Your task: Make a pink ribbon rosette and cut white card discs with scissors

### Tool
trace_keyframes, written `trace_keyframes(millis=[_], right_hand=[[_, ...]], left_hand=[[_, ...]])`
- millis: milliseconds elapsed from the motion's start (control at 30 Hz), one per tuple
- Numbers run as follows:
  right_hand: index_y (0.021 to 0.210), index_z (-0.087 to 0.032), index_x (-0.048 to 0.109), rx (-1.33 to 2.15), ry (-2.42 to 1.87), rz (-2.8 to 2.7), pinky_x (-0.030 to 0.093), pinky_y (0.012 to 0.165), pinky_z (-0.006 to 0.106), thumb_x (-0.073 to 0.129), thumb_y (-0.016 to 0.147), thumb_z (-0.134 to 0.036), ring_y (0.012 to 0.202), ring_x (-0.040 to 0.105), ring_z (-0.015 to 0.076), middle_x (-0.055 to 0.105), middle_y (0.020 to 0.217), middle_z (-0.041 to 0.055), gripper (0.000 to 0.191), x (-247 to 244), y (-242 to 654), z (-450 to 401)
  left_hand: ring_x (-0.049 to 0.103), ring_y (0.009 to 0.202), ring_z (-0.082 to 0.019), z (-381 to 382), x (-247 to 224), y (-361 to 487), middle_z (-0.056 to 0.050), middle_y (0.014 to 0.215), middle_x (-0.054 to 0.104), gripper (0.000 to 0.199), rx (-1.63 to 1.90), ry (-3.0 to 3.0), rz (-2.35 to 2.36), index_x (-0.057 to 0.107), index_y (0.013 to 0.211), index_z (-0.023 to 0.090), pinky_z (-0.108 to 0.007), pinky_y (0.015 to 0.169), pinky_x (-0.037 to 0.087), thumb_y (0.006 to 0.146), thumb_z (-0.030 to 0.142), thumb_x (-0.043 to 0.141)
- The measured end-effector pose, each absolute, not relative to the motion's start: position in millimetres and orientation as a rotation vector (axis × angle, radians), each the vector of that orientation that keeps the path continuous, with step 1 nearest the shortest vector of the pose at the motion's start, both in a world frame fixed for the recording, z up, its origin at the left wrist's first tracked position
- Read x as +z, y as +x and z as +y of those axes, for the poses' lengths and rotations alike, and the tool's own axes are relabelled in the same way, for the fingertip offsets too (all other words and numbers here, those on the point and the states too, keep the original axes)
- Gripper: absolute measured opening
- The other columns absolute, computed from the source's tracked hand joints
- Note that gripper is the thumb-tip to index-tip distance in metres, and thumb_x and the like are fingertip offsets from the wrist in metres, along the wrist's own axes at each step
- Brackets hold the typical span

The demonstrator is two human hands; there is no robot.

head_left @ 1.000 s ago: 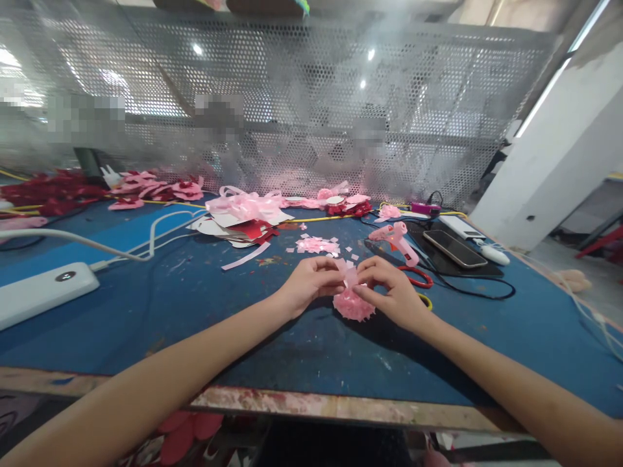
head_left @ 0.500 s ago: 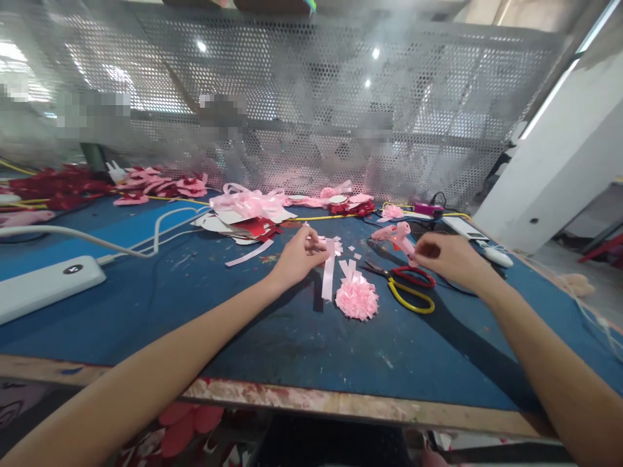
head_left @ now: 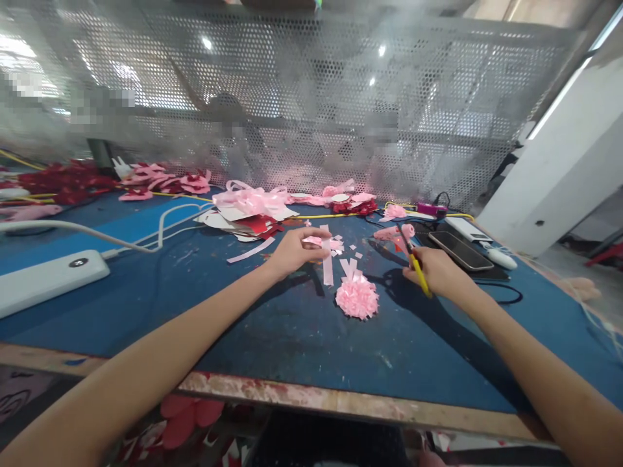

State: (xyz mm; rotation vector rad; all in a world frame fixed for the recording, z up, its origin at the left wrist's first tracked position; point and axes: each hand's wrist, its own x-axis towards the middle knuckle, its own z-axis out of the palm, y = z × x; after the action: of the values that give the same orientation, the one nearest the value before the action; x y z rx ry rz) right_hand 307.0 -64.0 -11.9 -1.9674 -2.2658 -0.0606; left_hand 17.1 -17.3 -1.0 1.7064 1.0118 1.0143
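My left hand (head_left: 302, 251) pinches pale pink ribbon (head_left: 328, 267), whose strip hangs down from the fingers. Small cut ribbon pieces (head_left: 337, 245) lie just beyond it. My right hand (head_left: 428, 269) is closed around scissors (head_left: 419, 272) with yellow and red handles, lifted off the table with the blades pointing up and away. A pink glue gun (head_left: 395, 235) rests behind the scissors. Between the hands, nearer the front, sits a fluffy pink ribbon flower (head_left: 357, 297) with two ribbon tails.
Pink ribbons (head_left: 250, 201) lie on white and red sheets at the back. A white power bank (head_left: 53, 279) with a cable is at left. At right are a phone (head_left: 461, 250) and a white device (head_left: 464, 228). A perforated metal panel (head_left: 311, 117) stands behind.
My right hand has picked the scissors up off the table. My left hand has shifted slightly left, and the ribbon in it has moved with it. The phone is now uncovered.
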Motion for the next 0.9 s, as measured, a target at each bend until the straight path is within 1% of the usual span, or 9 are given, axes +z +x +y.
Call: trace_keyframes(millis=[100,200,233,300,367,433,600,733,900], right_hand=[[0.074,-0.018,0.052,0.042,-1.696,-2.228,0.037,0.055,0.026,0.047,0.082,-0.051,0.057,0.052,0.0161,0.059,0.065,0.0046,0.034,-4,300,-71],[0.065,-0.019,0.050,0.204,-1.627,-2.361,0.031,0.051,0.026,0.042,0.082,-0.059,0.052,0.043,0.0140,0.052,0.056,0.0015,0.044,-3,289,-80],[0.063,-0.019,0.049,0.284,-1.640,-2.426,0.029,0.050,0.026,0.042,0.081,-0.061,0.051,0.041,0.0133,0.050,0.054,0.0010,0.047,-4,285,-83],[0.060,-0.017,0.050,0.458,-1.666,-2.524,0.026,0.048,0.026,0.044,0.078,-0.064,0.050,0.038,0.0119,0.048,0.054,0.0004,0.051,-6,279,-88],[0.061,-0.016,0.052,0.576,-1.665,-2.548,0.023,0.048,0.025,0.047,0.075,-0.066,0.050,0.036,0.0108,0.048,0.054,-0.0004,0.052,-7,273,-92],[0.060,-0.015,0.053,0.634,-1.658,-2.540,0.022,0.047,0.025,0.048,0.074,-0.067,0.051,0.034,0.0100,0.046,0.054,-0.0014,0.054,-6,269,-94],[0.060,-0.015,0.053,0.709,-1.636,-2.526,0.021,0.048,0.025,0.049,0.072,-0.069,0.052,0.030,0.0094,0.042,0.053,-0.0026,0.056,-3,268,-95],[0.061,-0.015,0.052,0.720,-1.612,-2.524,0.022,0.048,0.024,0.048,0.073,-0.068,0.053,0.031,0.0099,0.040,0.054,-0.0029,0.054,-5,274,-90],[0.061,-0.016,0.048,0.717,-1.612,-2.545,0.021,0.048,0.024,0.045,0.075,-0.068,0.053,0.030,0.0099,0.038,0.054,-0.0033,0.054,-5,274,-90]], left_hand=[[0.054,0.060,-0.006,-19,2,15,-0.006,0.091,0.065,0.046,0.966,1.775,0.965,0.063,0.105,0.012,-0.020,0.058,0.045,0.061,0.020,0.073],[0.048,0.054,-0.004,-26,7,15,-0.003,0.082,0.064,0.047,0.875,1.848,0.873,0.062,0.108,0.014,-0.018,0.051,0.039,0.063,0.019,0.072],[0.047,0.054,-0.003,-28,8,16,-0.003,0.084,0.064,0.046,0.852,1.860,0.827,0.062,0.108,0.014,-0.017,0.050,0.038,0.063,0.019,0.071],[0.048,0.055,-0.003,-34,10,18,-0.006,0.097,0.064,0.046,0.816,1.874,0.745,0.062,0.109,0.016,-0.017,0.051,0.039,0.063,0.018,0.070],[0.050,0.056,-0.002,-39,12,20,-0.008,0.114,0.060,0.046,0.775,1.896,0.700,0.062,0.108,0.017,-0.017,0.051,0.040,0.063,0.019,0.070],[0.052,0.056,-0.002,-43,12,22,-0.009,0.123,0.056,0.046,0.731,1.918,0.673,0.062,0.109,0.019,-0.017,0.049,0.040,0.063,0.020,0.070],[0.051,0.055,-0.001,-45,11,23,-0.009,0.123,0.056,0.047,0.695,1.920,0.644,0.062,0.111,0.019,-0.016,0.047,0.039,0.065,0.018,0.069],[0.053,0.055,-0.001,-43,11,22,-0.010,0.128,0.052,0.047,0.699,1.925,0.673,0.062,0.112,0.020,-0.016,0.046,0.039,0.066,0.017,0.068],[0.051,0.053,0.001,-43,6,23,-0.011,0.128,0.053,0.048,0.679,1.937,0.673,0.061,0.113,0.019,-0.015,0.045,0.040,0.065,0.018,0.069]])
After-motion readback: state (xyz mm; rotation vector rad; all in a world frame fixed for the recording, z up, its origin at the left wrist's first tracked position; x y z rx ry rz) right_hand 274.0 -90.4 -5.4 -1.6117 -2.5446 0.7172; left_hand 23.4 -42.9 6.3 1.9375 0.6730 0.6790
